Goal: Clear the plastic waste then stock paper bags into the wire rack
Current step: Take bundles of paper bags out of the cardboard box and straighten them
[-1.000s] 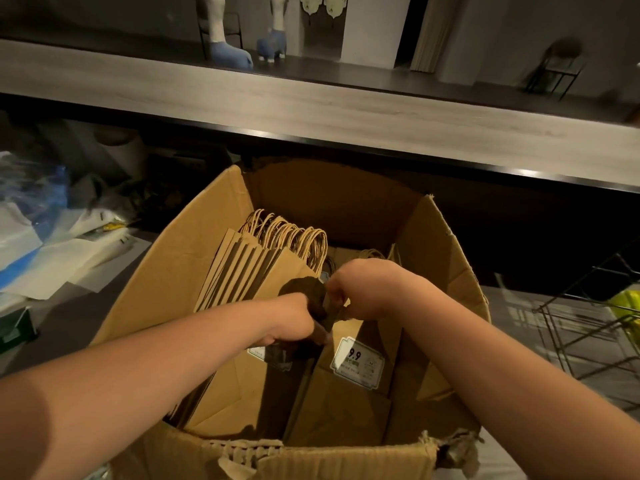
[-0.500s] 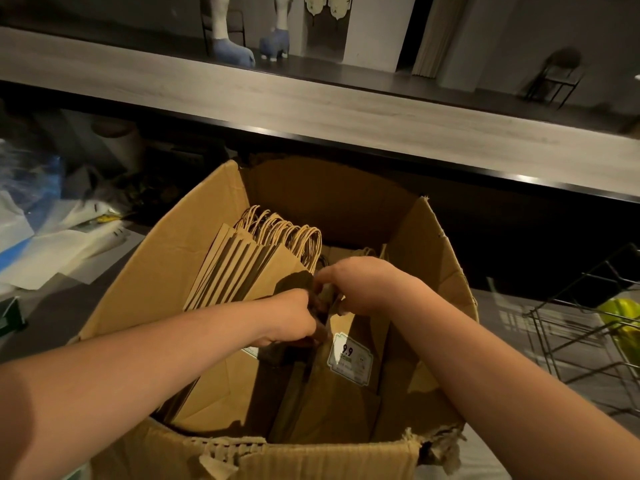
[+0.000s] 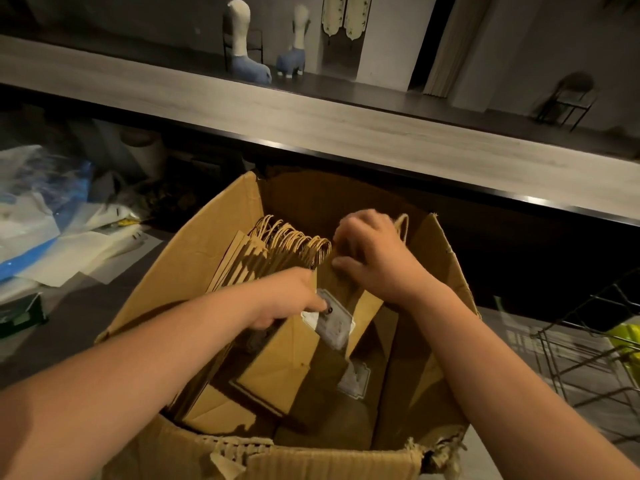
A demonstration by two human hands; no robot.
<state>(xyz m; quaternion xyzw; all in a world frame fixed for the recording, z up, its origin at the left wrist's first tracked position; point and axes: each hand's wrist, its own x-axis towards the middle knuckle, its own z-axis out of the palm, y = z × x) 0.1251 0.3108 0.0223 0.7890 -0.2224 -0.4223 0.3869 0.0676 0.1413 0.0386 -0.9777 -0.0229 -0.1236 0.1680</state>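
Kraft paper bags (image 3: pixel 277 258) stand upright, long axis vertical, in the cardboard box (image 3: pixel 194 265), right hand (image 3: pixel 375 259) fingers curled round one bundle's top, left hand (image 3: pixel 294 299) pinching its face lower down; wire rack (image 3: pixel 588 351) lies well right, nearer the right hand.

The wire rack (image 3: pixel 588 351) is cut off at the right edge; the price label (image 3: pixel 334 322) print is unreadable.
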